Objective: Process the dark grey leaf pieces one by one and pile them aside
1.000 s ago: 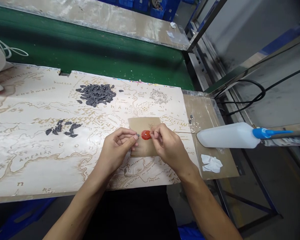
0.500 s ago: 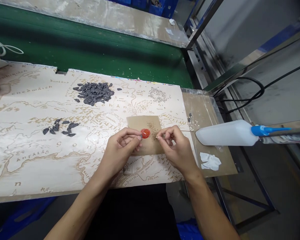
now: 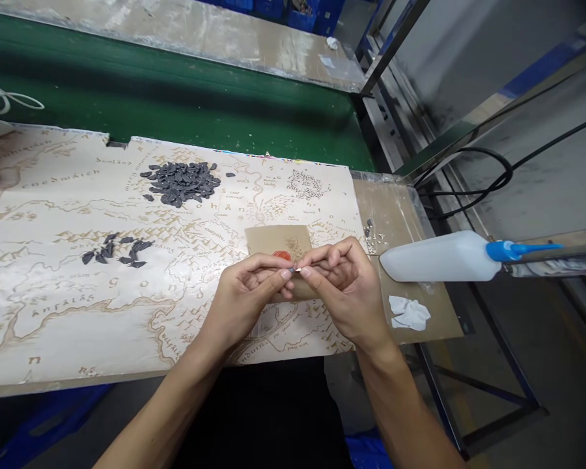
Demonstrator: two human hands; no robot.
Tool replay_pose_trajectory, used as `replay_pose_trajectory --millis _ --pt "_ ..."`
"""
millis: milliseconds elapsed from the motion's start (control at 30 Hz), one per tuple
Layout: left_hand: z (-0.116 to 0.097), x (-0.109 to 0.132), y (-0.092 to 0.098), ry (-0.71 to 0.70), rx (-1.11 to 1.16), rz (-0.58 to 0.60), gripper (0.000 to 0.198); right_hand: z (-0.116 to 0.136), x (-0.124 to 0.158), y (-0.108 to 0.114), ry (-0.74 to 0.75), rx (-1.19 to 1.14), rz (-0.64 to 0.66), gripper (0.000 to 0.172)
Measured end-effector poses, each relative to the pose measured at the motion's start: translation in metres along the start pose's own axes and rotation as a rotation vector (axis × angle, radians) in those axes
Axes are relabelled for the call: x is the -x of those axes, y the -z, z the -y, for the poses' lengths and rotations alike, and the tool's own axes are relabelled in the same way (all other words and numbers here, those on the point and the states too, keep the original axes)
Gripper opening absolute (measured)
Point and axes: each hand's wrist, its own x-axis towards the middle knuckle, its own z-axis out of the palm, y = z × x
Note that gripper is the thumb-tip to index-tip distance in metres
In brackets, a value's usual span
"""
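My left hand (image 3: 251, 290) and my right hand (image 3: 344, 286) meet fingertip to fingertip above a brown card (image 3: 273, 238). Both are pinched on a tiny piece (image 3: 293, 269) between them, too small to name. A red cap (image 3: 282, 255) lies on the card just behind my fingers, partly hidden. A large heap of small dark grey pieces (image 3: 181, 184) lies farther back on the map-printed sheet (image 3: 53, 273). A smaller scatter of the dark pieces (image 3: 117, 251) lies to the left.
A white squeeze bottle (image 3: 439, 257) with a blue nozzle lies on its side at the right. White scraps (image 3: 409, 312) lie below it. Tiny pale bits (image 3: 305, 184) sit behind the card. A green belt (image 3: 176, 98) runs beyond the bench. Black cables (image 3: 473, 189) hang right.
My hands have drawn together above the card's near edge, now covering most of the red cap. My right hand moved left to meet the left fingertips.
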Motion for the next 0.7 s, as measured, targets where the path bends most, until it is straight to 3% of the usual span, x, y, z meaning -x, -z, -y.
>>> replay_pose_trajectory --millis 300,700 --pt "-0.0006 -0.0007 0.0006 0.012 0.006 0.002 0.026 -0.0004 0.0016 0.0006 0.01 0.067 0.026 0.036" --pt "-0.0032 0.0007 0.0084 0.056 0.005 0.025 0.026 0.001 0.0046 0.0012 0.215 0.328 0.163 0.027"
